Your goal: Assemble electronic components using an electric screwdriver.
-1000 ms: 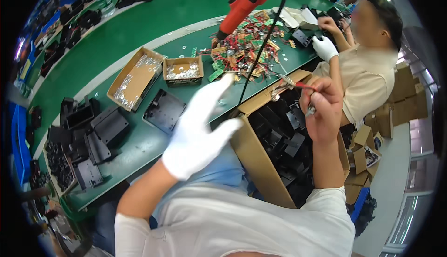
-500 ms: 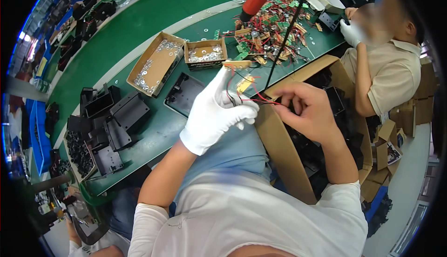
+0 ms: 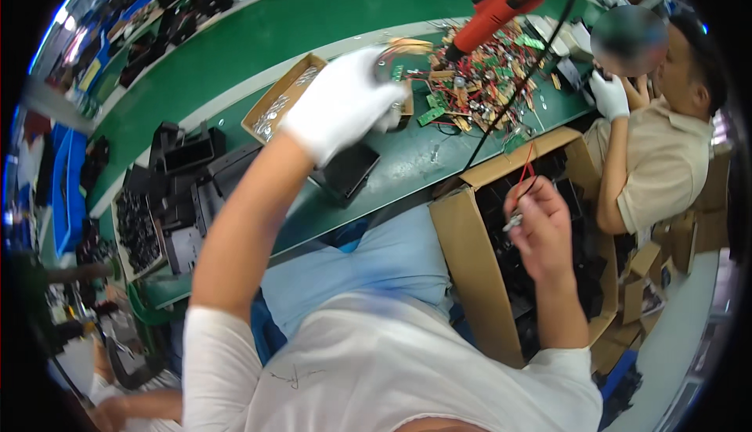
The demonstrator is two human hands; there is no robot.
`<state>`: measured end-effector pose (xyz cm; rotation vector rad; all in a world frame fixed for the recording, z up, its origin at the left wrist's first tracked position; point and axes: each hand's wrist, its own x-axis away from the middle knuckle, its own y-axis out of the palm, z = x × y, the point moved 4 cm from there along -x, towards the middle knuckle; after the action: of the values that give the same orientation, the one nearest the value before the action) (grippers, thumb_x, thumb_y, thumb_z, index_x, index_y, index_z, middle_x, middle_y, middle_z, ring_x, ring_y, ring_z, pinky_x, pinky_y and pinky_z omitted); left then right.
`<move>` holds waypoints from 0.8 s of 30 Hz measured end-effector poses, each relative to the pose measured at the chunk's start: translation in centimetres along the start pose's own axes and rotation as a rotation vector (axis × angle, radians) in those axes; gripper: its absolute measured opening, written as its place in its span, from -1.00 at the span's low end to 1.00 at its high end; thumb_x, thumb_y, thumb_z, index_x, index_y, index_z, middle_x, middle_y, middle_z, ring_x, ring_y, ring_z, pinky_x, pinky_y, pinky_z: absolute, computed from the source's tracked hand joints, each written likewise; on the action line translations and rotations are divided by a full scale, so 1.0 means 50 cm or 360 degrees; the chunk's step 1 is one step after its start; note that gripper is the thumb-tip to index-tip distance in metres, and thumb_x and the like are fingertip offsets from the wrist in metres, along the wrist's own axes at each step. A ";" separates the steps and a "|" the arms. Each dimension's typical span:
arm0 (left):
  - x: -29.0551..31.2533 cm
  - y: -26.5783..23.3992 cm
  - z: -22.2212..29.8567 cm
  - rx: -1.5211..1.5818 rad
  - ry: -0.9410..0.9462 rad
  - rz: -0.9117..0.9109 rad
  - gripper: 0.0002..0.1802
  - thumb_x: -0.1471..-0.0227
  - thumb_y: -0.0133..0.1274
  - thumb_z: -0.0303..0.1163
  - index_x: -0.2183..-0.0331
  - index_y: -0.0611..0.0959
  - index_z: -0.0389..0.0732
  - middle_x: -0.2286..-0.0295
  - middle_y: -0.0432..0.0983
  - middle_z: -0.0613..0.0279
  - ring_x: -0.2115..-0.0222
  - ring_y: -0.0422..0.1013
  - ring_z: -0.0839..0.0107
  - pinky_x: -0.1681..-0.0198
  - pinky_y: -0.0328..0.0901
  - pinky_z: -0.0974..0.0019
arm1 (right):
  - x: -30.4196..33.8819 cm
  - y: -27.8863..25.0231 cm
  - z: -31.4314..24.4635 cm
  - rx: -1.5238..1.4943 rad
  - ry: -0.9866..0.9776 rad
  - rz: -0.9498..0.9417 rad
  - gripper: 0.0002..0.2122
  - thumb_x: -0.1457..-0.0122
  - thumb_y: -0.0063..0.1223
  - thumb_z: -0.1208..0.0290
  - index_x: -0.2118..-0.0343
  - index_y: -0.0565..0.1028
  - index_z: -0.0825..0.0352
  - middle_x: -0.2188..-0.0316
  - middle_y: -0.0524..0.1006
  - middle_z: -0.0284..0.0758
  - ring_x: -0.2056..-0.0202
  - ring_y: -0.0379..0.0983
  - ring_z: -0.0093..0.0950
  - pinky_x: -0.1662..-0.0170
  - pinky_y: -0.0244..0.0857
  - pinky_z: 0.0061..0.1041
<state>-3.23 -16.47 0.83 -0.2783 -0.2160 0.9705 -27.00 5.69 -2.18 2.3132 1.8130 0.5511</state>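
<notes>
My left hand (image 3: 341, 101), in a white glove and blurred by motion, is over the bench beside the small box of washers. A tan circuit board (image 3: 410, 45) shows at its fingers, which look closed on it; the glove hides most of the grip. My bare right hand (image 3: 542, 224) is above the open carton. Its fingers pinch thin red and black wires (image 3: 528, 170), which stick up from the grip. A small silvery part (image 3: 513, 221) shows at the fingertips.
A red power screwdriver (image 3: 497, 17) hangs over a pile of wired circuit boards (image 3: 489, 79). Black plastic housings (image 3: 188, 150) lie at left, another housing (image 3: 348, 172) below my left hand. The cardboard carton (image 3: 470, 252) holds black parts. A co-worker (image 3: 666, 150) sits at right.
My left hand has moved up and away over the washer boxes with the board. My right hand has drawn apart from it, down and to the right, with wires in its fingers.
</notes>
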 end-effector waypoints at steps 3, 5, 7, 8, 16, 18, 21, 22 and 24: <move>-0.185 0.003 0.016 -0.0918 0.0220 0.0058 -0.54 -0.02 0.19 -0.25 0.14 0.68 -0.42 0.36 0.67 -0.01 0.43 0.58 0.21 0.24 0.48 0.22 | -0.002 0.073 0.039 0.0038 0.0116 -0.0098 -0.79 -0.27 0.03 0.64 0.05 0.44 0.37 0.26 0.60 -0.22 0.52 0.46 -0.61 0.59 0.22 -0.76; -0.205 0.031 0.012 -0.1334 0.0180 -0.0205 -0.50 -0.03 0.19 -0.12 0.16 0.72 -0.37 0.24 0.69 -0.10 0.29 0.61 0.04 0.10 0.48 0.08 | 0.002 0.084 0.054 0.0063 0.0167 -0.0091 -0.78 -0.26 0.04 0.64 0.04 0.43 0.38 0.24 0.60 -0.20 0.50 0.52 -0.56 0.58 0.27 -0.74; -0.156 0.017 0.011 -0.1445 0.0233 -0.0240 -0.50 -0.06 0.16 -0.09 0.15 0.72 -0.34 0.18 0.68 -0.11 0.24 0.60 0.02 0.07 0.48 0.06 | 0.017 0.082 0.050 0.0100 0.0161 -0.0018 -0.77 -0.25 0.03 0.64 0.04 0.43 0.37 0.24 0.59 -0.20 0.49 0.53 -0.54 0.58 0.25 -0.75; -0.120 0.005 0.016 -0.1409 0.0335 -0.0048 -0.50 -0.08 0.14 -0.08 0.15 0.72 -0.33 0.18 0.68 -0.08 0.23 0.60 0.01 0.07 0.47 0.06 | 0.035 0.073 0.055 0.0096 0.0151 0.0069 -0.77 -0.25 0.03 0.64 0.04 0.43 0.37 0.25 0.58 -0.20 0.49 0.54 -0.53 0.59 0.24 -0.76; 0.259 -0.044 -0.128 -0.1215 -0.0393 0.0586 -0.51 -0.17 0.09 -0.17 -0.03 0.58 -0.31 0.13 0.57 -0.05 0.21 0.56 -0.02 0.08 0.44 0.12 | 0.082 0.077 0.189 -0.0061 0.0000 0.0366 -0.78 -0.22 0.03 0.66 0.07 0.47 0.38 0.22 0.60 -0.22 0.31 0.55 -0.49 0.35 0.39 -0.66; 0.253 -0.004 -0.168 -0.1101 -0.0478 0.0669 -0.48 -0.15 0.13 -0.20 -0.07 0.54 -0.31 0.10 0.54 -0.05 0.21 0.56 -0.04 0.08 0.45 0.11 | 0.011 0.132 0.214 0.0051 -0.0209 0.0372 -0.78 -0.23 0.05 0.66 0.07 0.48 0.38 0.21 0.60 -0.23 0.26 0.55 -0.49 0.22 0.40 -0.61; 0.253 0.037 -0.221 -0.0999 -0.0455 0.0801 -0.43 -0.12 0.17 -0.25 -0.11 0.49 -0.31 0.06 0.50 -0.05 0.21 0.55 -0.04 0.07 0.45 0.13 | -0.103 0.198 0.218 0.0249 -0.0660 0.0281 -0.79 -0.23 0.08 0.68 0.09 0.48 0.38 0.16 0.62 -0.25 0.14 0.54 -0.48 -0.08 0.36 -0.53; 0.250 0.048 -0.232 -0.1012 -0.0352 0.0854 -0.43 -0.12 0.18 -0.28 -0.12 0.49 -0.31 0.04 0.50 -0.04 0.22 0.55 -0.01 0.06 0.45 0.14 | -0.139 0.211 0.219 0.0233 -0.0704 0.0221 -0.79 -0.25 0.07 0.70 0.08 0.48 0.37 0.16 0.62 -0.24 0.12 0.55 -0.47 -0.07 0.37 -0.54; 0.243 0.068 -0.234 -0.1027 -0.0147 0.0957 -0.41 -0.10 0.20 -0.32 -0.13 0.49 -0.31 0.02 0.49 -0.02 0.23 0.56 0.04 0.05 0.45 0.18 | -0.198 0.236 0.232 0.0040 -0.0675 0.0084 -0.80 -0.26 0.07 0.70 0.08 0.48 0.38 0.16 0.62 -0.24 0.10 0.56 -0.45 -0.09 0.38 -0.52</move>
<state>4.32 -6.10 -10.63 -0.9277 -0.5512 1.4947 -13.96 -5.62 -10.76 2.2786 1.5681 0.0333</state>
